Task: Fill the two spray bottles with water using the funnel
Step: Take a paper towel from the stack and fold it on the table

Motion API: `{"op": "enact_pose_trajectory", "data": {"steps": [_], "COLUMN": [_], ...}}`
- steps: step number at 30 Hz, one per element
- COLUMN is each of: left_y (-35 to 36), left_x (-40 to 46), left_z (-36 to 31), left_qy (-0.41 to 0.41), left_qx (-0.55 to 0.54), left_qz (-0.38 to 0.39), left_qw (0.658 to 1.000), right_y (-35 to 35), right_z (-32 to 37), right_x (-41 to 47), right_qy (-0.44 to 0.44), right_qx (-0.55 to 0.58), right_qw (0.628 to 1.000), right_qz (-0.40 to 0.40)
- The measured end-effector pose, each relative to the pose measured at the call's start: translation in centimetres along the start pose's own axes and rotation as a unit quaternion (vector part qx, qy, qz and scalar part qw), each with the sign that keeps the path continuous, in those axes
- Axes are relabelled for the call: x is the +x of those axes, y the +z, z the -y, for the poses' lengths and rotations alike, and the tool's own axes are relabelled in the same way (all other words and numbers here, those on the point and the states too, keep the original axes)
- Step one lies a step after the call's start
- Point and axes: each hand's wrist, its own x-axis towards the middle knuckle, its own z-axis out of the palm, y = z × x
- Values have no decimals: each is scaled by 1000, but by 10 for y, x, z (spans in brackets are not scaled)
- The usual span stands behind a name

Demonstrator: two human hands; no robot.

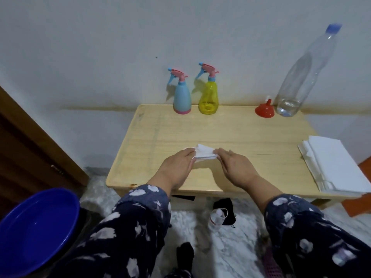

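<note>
Two spray bottles stand at the back of the wooden table [251,137], both with pink and blue trigger heads on: a light blue one [182,97] and a yellow see-through one [208,99]. A red funnel [264,109] rests mouth down at the back right. Beside it stands a tall clear water bottle [301,77] with a blue cap and a little water at the bottom. My left hand [176,167] and my right hand [239,167] each pinch an end of a crumpled white tissue [204,152] over the table's middle.
A stack of white tissues [337,165] lies at the table's right edge. A blue basin [36,229] sits low at the left, beside a brown wooden door [30,149]. Dark cloth items and a small clear object [217,216] lie on the floor under the table front.
</note>
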Motion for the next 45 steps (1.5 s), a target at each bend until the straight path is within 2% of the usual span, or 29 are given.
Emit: {"op": "enact_pose_trajectory", "data": {"steps": [8, 14, 16, 18, 20, 23, 27, 32, 39, 45], "left_y": [-1, 14, 18, 28, 43, 61, 65, 65, 63, 64], "left_x": [117, 216, 238, 250, 252, 247, 248, 250, 238, 201], "left_z": [-1, 16, 18, 21, 30, 44, 50, 54, 42, 17], "left_qy": [31, 38, 49, 55, 60, 92, 103, 75, 47, 21], "left_qx": [-9, 7, 42, 68, 78, 90, 33, 51, 52, 65], "left_qz": [-14, -2, -5, 26, 67, 31, -39, -2, -2, 15], "left_qw": [999, 999, 998, 996, 993, 991, 993, 996, 997, 998], "right_y": [-7, -7, -4, 5, 21, 42, 43, 42, 47, 44], "right_z": [-81, -145, -161, -170, -174, -176, -181, -184, -180, -170], "right_x": [80, 148, 164, 169, 167, 160, 170, 189, 176, 135], "right_qy": [64, 56, 47, 43, 59, 85, 78, 49, 33, 2], "right_qx": [-18, -38, -44, -48, -51, -43, -79, -63, -2, -3], "right_qw": [998, 998, 998, 997, 993, 989, 989, 987, 994, 993], "right_qz": [18, 16, 12, 36, 87, 111, 100, 143, 105, 117]}}
